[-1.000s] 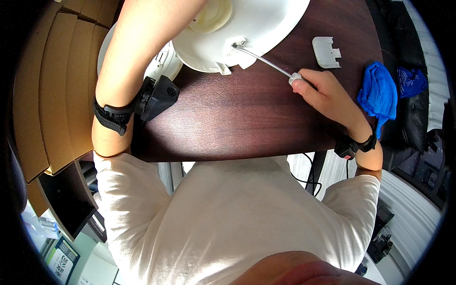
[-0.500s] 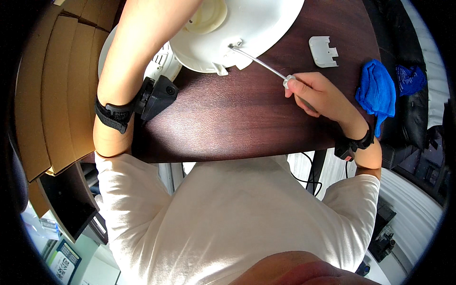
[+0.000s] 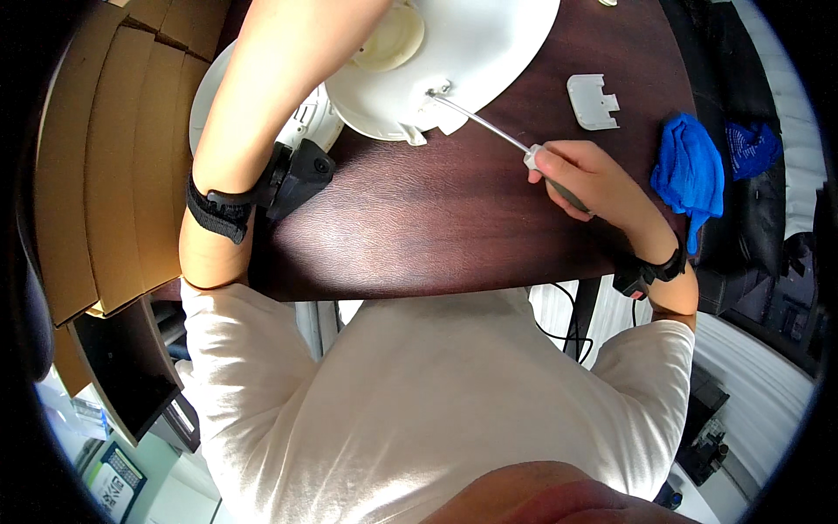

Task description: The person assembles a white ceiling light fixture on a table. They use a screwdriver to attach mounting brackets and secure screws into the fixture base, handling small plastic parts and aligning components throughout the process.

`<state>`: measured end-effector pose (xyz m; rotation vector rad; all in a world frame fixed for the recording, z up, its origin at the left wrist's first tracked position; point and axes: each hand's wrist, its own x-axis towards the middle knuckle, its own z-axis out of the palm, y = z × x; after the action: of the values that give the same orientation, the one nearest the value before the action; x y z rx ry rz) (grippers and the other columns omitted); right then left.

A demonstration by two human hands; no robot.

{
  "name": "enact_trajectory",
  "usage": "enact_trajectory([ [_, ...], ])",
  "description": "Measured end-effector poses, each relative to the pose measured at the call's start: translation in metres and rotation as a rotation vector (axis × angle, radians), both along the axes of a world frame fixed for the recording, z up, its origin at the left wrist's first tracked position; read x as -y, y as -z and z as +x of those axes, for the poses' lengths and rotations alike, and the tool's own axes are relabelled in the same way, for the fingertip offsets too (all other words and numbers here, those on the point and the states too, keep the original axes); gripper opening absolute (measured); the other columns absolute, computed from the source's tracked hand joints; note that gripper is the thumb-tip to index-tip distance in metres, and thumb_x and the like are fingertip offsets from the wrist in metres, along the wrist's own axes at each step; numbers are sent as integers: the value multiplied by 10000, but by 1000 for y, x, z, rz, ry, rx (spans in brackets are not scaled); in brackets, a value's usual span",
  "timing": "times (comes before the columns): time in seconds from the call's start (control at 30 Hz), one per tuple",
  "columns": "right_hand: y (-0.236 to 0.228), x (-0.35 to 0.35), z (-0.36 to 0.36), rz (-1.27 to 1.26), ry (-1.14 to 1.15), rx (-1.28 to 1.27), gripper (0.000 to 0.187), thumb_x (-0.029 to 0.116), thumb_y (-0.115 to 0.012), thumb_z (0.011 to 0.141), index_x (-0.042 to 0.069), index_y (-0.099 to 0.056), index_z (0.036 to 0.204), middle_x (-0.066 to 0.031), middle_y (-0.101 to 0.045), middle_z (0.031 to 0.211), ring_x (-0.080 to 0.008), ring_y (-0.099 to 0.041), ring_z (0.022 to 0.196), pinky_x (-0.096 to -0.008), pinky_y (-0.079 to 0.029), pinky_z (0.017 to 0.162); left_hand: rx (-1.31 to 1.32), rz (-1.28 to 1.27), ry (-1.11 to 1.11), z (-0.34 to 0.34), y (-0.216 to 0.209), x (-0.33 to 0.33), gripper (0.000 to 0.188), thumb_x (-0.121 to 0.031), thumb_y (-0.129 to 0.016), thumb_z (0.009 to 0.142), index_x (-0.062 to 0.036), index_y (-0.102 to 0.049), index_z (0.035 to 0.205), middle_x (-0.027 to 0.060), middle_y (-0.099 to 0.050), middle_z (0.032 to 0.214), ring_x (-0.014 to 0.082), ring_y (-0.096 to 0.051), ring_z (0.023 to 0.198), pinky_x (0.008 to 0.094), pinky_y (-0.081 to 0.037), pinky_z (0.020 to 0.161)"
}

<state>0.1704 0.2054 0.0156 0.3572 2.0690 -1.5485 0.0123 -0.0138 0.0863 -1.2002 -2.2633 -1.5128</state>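
My right hand (image 3: 587, 182) is closed around the handle of a screwdriver (image 3: 485, 123). Its metal shaft slants up and left, with the tip at a small fitting near the near edge of a large white plastic shell (image 3: 499, 54). A cream round part (image 3: 394, 42) sits inside the shell. My left forearm (image 3: 278, 92) reaches over the shell's left side and leaves the picture at the top, so the left hand is out of sight. Partly behind that forearm lies another white round plastic part (image 3: 319, 129) with slots.
A small white notched cover (image 3: 592, 103) lies on the dark wood table (image 3: 419, 218), right of the shell. Blue cloth (image 3: 690, 168) is at the table's right edge, beside a black seat (image 3: 742, 79). Cardboard boxes (image 3: 113, 175) stand at the left.
The view has shifted slightly, and the shell sits a little lower and further right in it. The screwdriver tip stays at the same fitting, with my right hand still gripping the handle.
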Motion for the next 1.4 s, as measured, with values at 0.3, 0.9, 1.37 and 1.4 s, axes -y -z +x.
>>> enact_trajectory([
  [0.3,-1,-23,9,598,-133,-422,333,349,-629,948,25,-638,871,-131,-557,606,-255,-569,536,-366,-414,524,126,-72,-95,-9,-5,-4,396,-23,-502,925,4,-570,1314,173,-658,1216,238,-603,1164,322,-431,1020],
  [0.9,-14,-13,3,846,-223,-634,323,363,-659,914,44,-643,863,-166,-626,694,-340,-622,618,-411,-458,568,87,-80,-34,-11,-4,1,412,-41,-509,922,-9,-568,1329,175,-662,1203,238,-618,1135,332,-443,1014],
  [1.37,-28,-7,1,918,-244,-611,328,360,-656,915,48,-629,819,-156,-626,674,-341,-629,617,-418,-461,569,113,-102,-70,-7,-8,1,409,-35,-507,923,-2,-567,1327,177,-664,1201,244,-625,1127,334,-453,1007],
  [1.4,-27,-7,2,922,-243,-618,327,361,-657,914,48,-629,820,-158,-626,676,-342,-632,622,-420,-462,570,121,-97,-69,-5,-9,0,410,-35,-507,924,-2,-567,1328,177,-664,1202,244,-625,1128,334,-453,1009],
])
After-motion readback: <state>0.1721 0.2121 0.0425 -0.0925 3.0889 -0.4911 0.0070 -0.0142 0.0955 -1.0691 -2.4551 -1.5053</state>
